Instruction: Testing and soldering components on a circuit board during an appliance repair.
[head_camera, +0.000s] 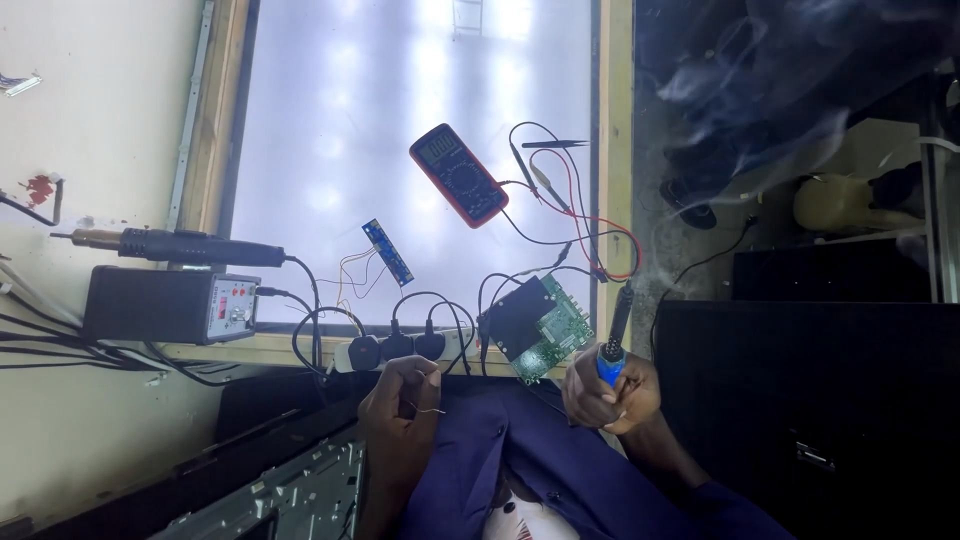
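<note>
A lit white display panel (420, 150) fills the bench before me, with a black hot-air station (170, 305) off to one side and its handpiece (185, 246) lying above it. A red multimeter (458, 175) rests on the panel, its leads (580, 225) looping toward the green circuit board (540, 328) at the near edge, beside a plug-filled power strip (400, 348). My right hand (610, 392) grips a blue-handled soldering iron (614, 335), tip raised beside the board. My left hand (400, 400) pinches thin solder wire (428, 395) between closed fingers.
</note>
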